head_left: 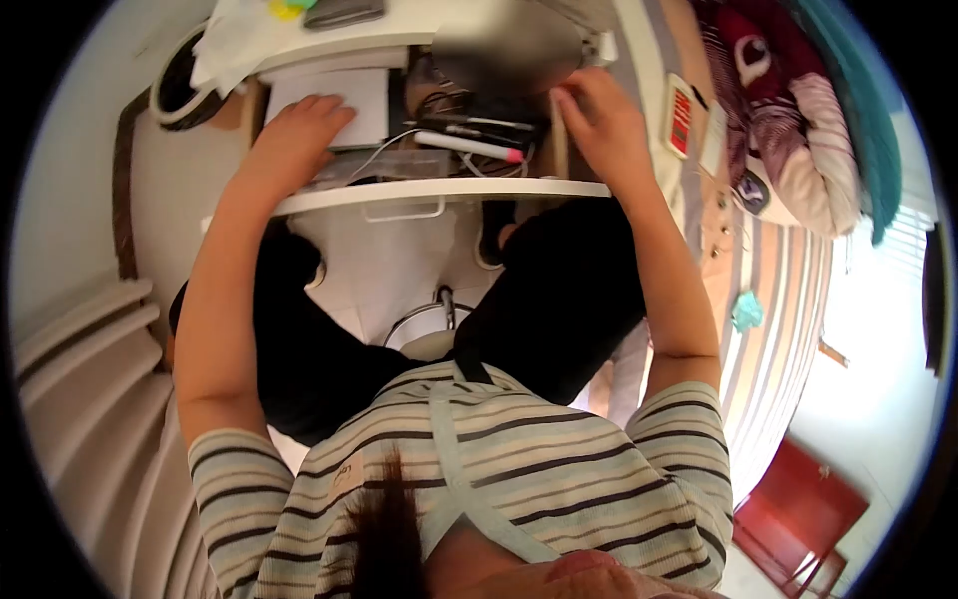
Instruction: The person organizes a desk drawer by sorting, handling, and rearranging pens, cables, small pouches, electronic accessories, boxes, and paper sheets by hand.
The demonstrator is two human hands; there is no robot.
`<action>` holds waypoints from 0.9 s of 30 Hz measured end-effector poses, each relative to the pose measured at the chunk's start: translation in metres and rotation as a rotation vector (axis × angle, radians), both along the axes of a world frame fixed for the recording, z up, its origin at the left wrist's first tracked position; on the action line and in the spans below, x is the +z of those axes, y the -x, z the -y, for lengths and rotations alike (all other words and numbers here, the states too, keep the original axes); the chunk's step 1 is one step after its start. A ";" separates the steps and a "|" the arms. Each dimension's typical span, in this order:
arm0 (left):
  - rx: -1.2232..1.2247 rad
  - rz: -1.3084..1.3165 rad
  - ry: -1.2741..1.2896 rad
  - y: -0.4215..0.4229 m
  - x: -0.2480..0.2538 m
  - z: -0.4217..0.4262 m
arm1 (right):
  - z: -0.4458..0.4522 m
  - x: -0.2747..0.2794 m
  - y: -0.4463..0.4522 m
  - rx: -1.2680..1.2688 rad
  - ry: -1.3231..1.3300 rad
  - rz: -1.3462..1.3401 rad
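Note:
An open drawer stands over my lap, its white front towards me. My left hand lies open at the drawer's left side, fingers resting on a white flat paper or box. To the right, my right hand is closed, thumb and fingertips together by the drawer's right side wall. Its fingertips meet the lower edge of a blurred round grey thing; whether they grip it is unclear. Between the hands lie a white stick with a pink end, a white cable and several dark pens or cords.
A white desk top with a dark grey folded item is above the drawer. At left stands a white-rimmed bin. A striped bed on the right holds a red-and-white box, plush toys and a crumpled teal piece. Behind is a red chair.

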State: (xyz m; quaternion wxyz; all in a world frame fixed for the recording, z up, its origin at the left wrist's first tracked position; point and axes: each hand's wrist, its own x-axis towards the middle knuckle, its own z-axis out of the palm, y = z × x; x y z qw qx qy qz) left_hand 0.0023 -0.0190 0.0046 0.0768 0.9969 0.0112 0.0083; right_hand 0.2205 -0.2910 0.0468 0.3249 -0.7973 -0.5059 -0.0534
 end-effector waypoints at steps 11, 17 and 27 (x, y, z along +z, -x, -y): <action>-0.152 -0.021 0.355 -0.038 0.011 0.031 | 0.126 -0.059 -0.098 -0.616 0.176 0.162; -0.260 -0.154 0.313 -0.049 -0.017 0.035 | 0.122 0.005 -0.015 -0.329 -0.041 -0.482; -0.297 -0.156 0.263 -0.053 -0.028 0.039 | -0.022 -0.035 -0.004 0.307 0.240 0.020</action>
